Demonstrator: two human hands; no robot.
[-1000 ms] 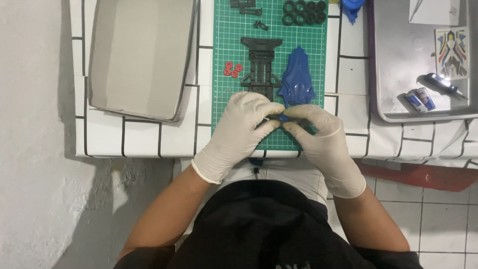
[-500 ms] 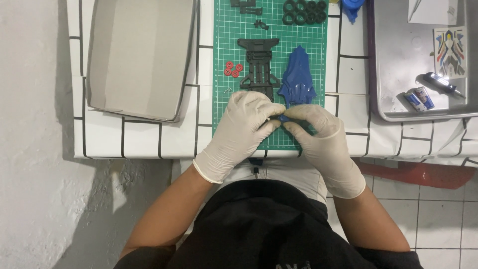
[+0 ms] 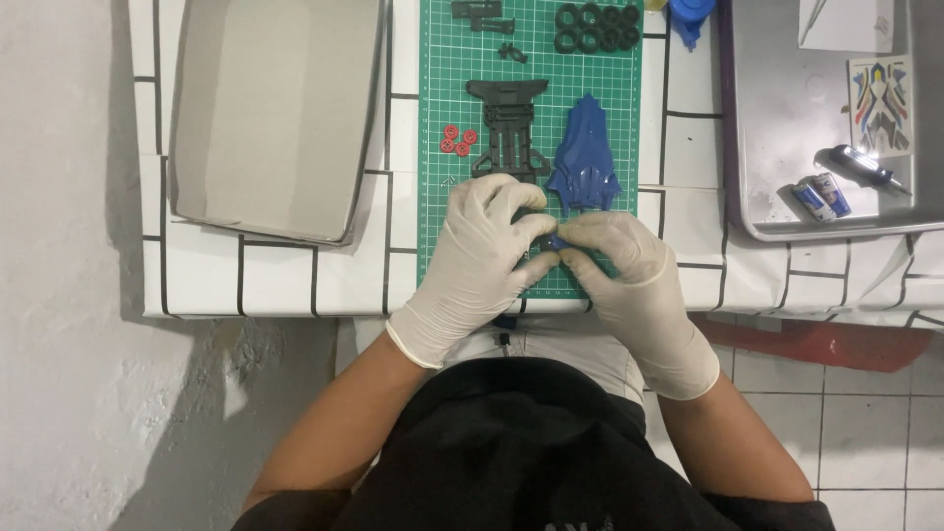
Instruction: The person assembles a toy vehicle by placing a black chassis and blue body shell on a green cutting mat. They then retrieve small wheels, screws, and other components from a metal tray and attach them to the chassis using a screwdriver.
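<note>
Both hands (image 3: 551, 251) | pinch small blue part (image 3: 557, 242) between fingertips; over green mat (image 3: 442, 98)

left hand (image 3: 487, 258): fingers curled tighter | right hand (image 3: 629, 275): shifted slightly | small blue part (image 3: 557, 242): barely moved

Both hands gloved: left hand (image 3: 482, 258) & right hand (image 3: 629, 280) in thin off-white disposable gloves, snug fit, wrinkled at knuckles, cuffs rolled w/ slight rim just past wrists. Forearms bare above cuffs. Black short-sleeved top covers torso & upper arms; faint pale print at chest, mostly cut off. Light grey/white garment shows at lap below table edge.
</note>
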